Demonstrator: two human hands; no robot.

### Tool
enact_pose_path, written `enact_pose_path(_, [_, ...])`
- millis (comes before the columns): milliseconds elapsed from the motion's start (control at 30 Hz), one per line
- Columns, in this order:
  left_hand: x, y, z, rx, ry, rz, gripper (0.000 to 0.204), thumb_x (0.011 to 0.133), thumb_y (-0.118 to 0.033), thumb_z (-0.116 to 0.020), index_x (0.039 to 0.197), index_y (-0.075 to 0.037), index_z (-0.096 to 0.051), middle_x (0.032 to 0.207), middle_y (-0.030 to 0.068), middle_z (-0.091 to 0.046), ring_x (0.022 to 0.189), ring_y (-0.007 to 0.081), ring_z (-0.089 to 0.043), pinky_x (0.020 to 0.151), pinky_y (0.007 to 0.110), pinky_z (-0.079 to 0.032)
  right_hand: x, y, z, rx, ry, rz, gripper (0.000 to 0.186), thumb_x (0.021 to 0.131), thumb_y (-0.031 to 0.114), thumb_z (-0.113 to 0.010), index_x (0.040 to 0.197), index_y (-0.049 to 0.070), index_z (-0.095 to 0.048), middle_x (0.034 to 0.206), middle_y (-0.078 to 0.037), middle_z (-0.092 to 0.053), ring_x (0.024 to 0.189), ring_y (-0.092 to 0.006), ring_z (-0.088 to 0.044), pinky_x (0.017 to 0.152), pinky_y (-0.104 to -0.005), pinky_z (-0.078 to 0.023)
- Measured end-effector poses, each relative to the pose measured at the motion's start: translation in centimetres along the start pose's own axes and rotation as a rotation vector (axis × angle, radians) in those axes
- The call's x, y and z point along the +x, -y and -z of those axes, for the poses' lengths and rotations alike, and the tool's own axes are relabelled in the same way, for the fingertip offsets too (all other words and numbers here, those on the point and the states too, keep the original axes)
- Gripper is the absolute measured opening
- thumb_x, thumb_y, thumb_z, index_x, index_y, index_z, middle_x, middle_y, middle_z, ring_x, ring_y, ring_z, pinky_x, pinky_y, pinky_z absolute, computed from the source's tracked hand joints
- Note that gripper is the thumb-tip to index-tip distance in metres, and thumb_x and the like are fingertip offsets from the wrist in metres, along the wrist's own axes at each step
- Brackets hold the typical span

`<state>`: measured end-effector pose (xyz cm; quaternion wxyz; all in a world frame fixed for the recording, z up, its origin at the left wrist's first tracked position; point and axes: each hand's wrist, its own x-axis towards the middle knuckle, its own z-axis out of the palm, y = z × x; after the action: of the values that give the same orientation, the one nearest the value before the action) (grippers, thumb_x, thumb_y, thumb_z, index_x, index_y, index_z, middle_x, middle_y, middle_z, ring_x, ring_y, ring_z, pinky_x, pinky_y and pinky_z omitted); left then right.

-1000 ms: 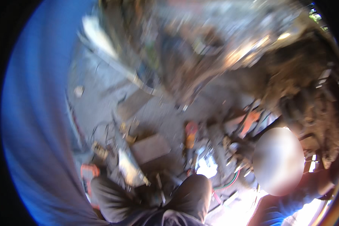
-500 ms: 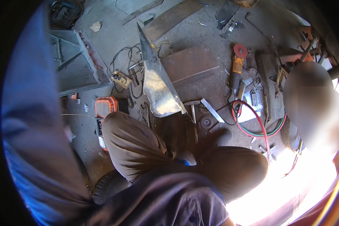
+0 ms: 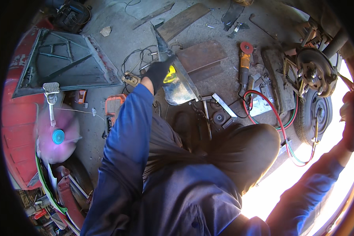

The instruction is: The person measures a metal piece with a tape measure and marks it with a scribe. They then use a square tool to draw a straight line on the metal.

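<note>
My left hand (image 3: pixel 156 75), in a dark glove, reaches to a shiny bent piece of sheet metal (image 3: pixel 179 93) standing in front of my knees. One finger stretches out along its upper part, palm side toward the metal. A bright yellow patch lies beside the glove on the metal; glove or reflection, I cannot tell. Whether the hand touches the piece is unclear. At the far right edge my right hand (image 3: pixel 347 108) is raised with curled fingers, near a wheel hub (image 3: pixel 318 70). What it grips is too dark to make out.
An angle grinder (image 3: pixel 244 65), a hammer (image 3: pixel 206 114) and red and green hoses (image 3: pixel 269 103) lie on the floor. A pink fan (image 3: pixel 58 136) spins at left below a dark metal panel (image 3: pixel 61 65). A wheel (image 3: pixel 318 114) lies at right; an orange case (image 3: pixel 115 105) is near my knee.
My left arm has swung from the far left to the middle, bringing the gloved hand to the sheet metal. My right arm now shows at the lower right. The view has shifted slightly.
</note>
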<state>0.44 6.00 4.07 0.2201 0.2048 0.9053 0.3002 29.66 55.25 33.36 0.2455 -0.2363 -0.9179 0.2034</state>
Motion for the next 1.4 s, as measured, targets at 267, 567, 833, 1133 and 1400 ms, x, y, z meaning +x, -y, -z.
enact_pose_path(267, [2.6,-0.8,-3.2,0.297,0.259,-0.252,0.031,0.105,-0.010,-0.068,0.136,-0.002,-0.070,0.124,0.0124,-0.078,0.108,0.0224,-0.076,0.096,0.034,-0.059,-10.7,-3.9,-6.2,0.331,-0.051,-0.458,0.046,0.117,0.040,-0.055,0.150,0.011,-0.068,0.129,-0.007,-0.079,0.081,-0.0078,-0.068,0.061,-0.0222,-0.043])
enact_pose_path(567, [-5.2,-3.6,-1.9,-0.133,0.020,-0.326,0.031,0.104,-0.009,-0.068,0.134,-0.001,-0.072,0.123,0.0194,-0.076,0.110,0.0312,-0.076,0.102,0.041,-0.059,-18.0,-4.5,-5.3,0.425,-0.054,-0.495,0.043,0.118,0.030,-0.052,0.152,0.007,-0.066,0.136,-0.008,-0.076,0.095,-0.0109,-0.074,0.066,-0.0221,-0.046])
enact_pose_path(833, [-18.8,-16.1,-0.7,-0.693,0.129,-0.097,0.029,0.103,-0.030,-0.073,0.100,-0.001,-0.077,0.082,-0.0001,-0.068,0.082,0.0052,-0.062,0.072,0.027,-0.048,-20.3,0.2,-4.2,0.506,-0.042,-0.402,0.042,0.117,0.029,-0.053,0.147,0.005,-0.070,0.134,-0.008,-0.077,0.091,-0.0091,-0.074,0.064,-0.0218,-0.046])
enact_pose_path(1133, [-24.0,-18.7,-5.2,-0.631,0.360,0.011,0.024,0.105,-0.023,-0.068,0.116,-0.004,-0.077,0.096,0.0026,-0.072,0.084,0.0085,-0.065,0.073,0.028,-0.052,-22.1,4.9,-4.4,0.619,0.071,-0.311,0.042,0.114,0.028,-0.060,0.144,0.001,-0.070,0.132,-0.013,-0.077,0.093,-0.0157,-0.076,0.060,-0.0236,-0.051])
enact_pose_path(1400, [-22.7,-16.6,-6.2,-0.604,0.213,-0.066,0.029,0.106,-0.020,-0.064,0.125,-0.004,-0.078,0.114,0.0065,-0.075,0.095,0.0124,-0.071,0.074,0.028,-0.056,-22.1,4.6,-7.2,0.629,0.157,-0.333,0.043,0.114,0.027,-0.061,0.147,0.001,-0.067,0.133,-0.013,-0.077,0.097,-0.0158,-0.077,0.061,-0.0238,-0.052])
